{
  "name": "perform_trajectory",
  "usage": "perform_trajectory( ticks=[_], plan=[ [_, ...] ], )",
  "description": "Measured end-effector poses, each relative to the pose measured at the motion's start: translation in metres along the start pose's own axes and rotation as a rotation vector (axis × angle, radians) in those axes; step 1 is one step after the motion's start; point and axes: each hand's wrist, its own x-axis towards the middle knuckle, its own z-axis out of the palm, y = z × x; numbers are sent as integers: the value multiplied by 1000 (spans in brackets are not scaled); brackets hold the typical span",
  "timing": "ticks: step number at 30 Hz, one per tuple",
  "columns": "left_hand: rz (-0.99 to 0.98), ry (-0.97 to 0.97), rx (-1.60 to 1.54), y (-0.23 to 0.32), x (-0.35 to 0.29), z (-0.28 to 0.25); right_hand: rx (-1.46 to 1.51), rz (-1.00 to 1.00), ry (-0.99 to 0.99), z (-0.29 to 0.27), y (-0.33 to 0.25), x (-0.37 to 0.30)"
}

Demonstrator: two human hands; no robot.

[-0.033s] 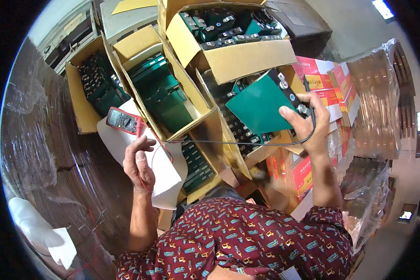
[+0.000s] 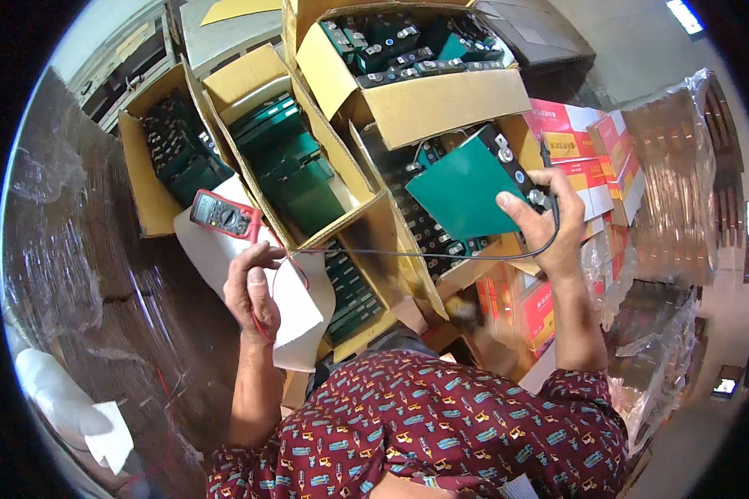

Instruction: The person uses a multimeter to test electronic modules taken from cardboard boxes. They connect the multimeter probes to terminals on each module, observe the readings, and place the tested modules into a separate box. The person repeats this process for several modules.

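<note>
My right hand (image 2: 558,218) grips a green rectangular battery cell (image 2: 462,190) by its dark terminal end, thumb on the near side. A black test probe (image 2: 546,158) sticks up from the same hand, its cable looping below. My left hand (image 2: 254,291) is closed around a red test probe (image 2: 255,224), with a thin red wire running beside it. Next to that probe lies a red and grey multimeter (image 2: 222,214) on a white sheet (image 2: 295,320). The probe tips' contact with anything cannot be made out.
Open cardboard boxes of green cells stand ahead: a narrow box (image 2: 359,218), a left box (image 2: 146,195) and a far box (image 2: 445,101). Red and white cartons (image 2: 566,125) are stacked at the right. Plastic-wrapped cardboard stacks (image 2: 666,175) stand on both sides.
My left hand and the red probe have shifted slightly to the right. The battery cell in my right hand has moved very little.
</note>
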Motion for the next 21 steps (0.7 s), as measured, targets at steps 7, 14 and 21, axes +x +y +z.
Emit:
perform_trajectory(
  ticks=[7,14,21],
  plan=[
    [-4,-83,72,0,-3,15,128,40,-42,3,32,-24],
    [-78,8,122,0,-28,-18,212,-107,-189,4,-4,-49],
    [-75,318,186,14,-50,-36,335,-333,-390,54,-35,-43]
  ],
)
